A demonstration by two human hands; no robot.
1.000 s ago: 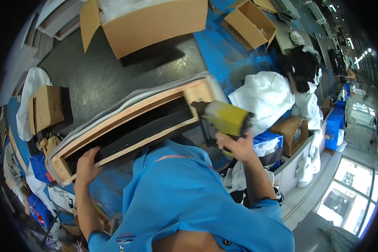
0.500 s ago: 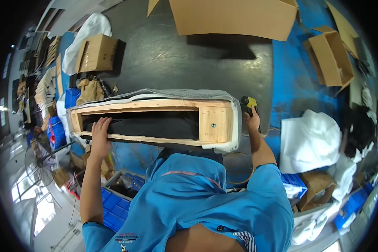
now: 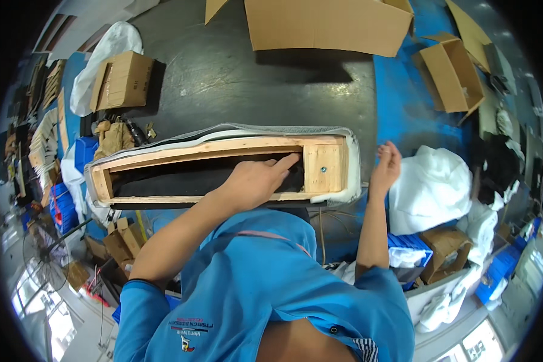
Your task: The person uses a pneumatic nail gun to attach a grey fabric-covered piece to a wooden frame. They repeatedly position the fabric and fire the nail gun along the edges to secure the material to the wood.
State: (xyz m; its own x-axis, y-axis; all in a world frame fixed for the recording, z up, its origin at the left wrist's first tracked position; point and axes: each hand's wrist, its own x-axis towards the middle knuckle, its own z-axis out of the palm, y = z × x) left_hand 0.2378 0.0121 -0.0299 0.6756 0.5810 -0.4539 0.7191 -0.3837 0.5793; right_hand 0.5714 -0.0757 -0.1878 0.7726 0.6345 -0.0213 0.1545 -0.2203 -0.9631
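Note:
A long box-like wooden frame (image 3: 223, 143), wrapped on its outside in grey fabric and white padding, lies across the worktable in front of me. Black cloth (image 3: 157, 183) fills its hollow. At its right end, a pale wooden block (image 3: 323, 176) carries a small round metal fitting. My left hand (image 3: 259, 181) reaches over the near rail with fingers stretched towards the hollow's right inner corner beside the block. Off the frame's right end, my right hand (image 3: 386, 168) is raised with its fingers curled together; anything small inside them is hidden.
A big cardboard box (image 3: 326, 27) stands at the far side and a smaller closed carton (image 3: 123, 81) at far left. Right of the table are an open carton (image 3: 449, 72) and a white plastic bag (image 3: 431, 190). Tan work gloves (image 3: 114, 139) lie behind the frame's left end.
My left hand has moved right along the frame to its inner corner. My right hand has let go of the yellow-and-black hand tool, now out of sight, and shifted right, clear of the table.

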